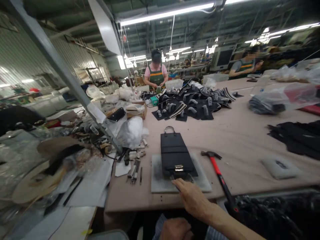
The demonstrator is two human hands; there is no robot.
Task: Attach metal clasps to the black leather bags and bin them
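A flat black bag panel (174, 146) lies on a pale slab (156, 180), with a looped handle at its far end and a gold clasp (178, 168) near its close end. At the close end, my right hand (191, 198) is closed at the bag's near handle, fingertips pointing left; the exact grip is partly hidden. My left hand (176, 229) sits low at the bottom of the view, in front of the table edge, its fingers curled. What it holds, if anything, is hidden. A hammer (217, 166) with a red and black handle lies right of the slab.
Metal punches (135, 172) lie left of the slab. Black pieces with wrapped handles (192, 103) are heaped at the back; more black pieces (297, 138) lie right. A metal post (75, 86) slants across the left. Two co-workers (156, 73) are beyond the table.
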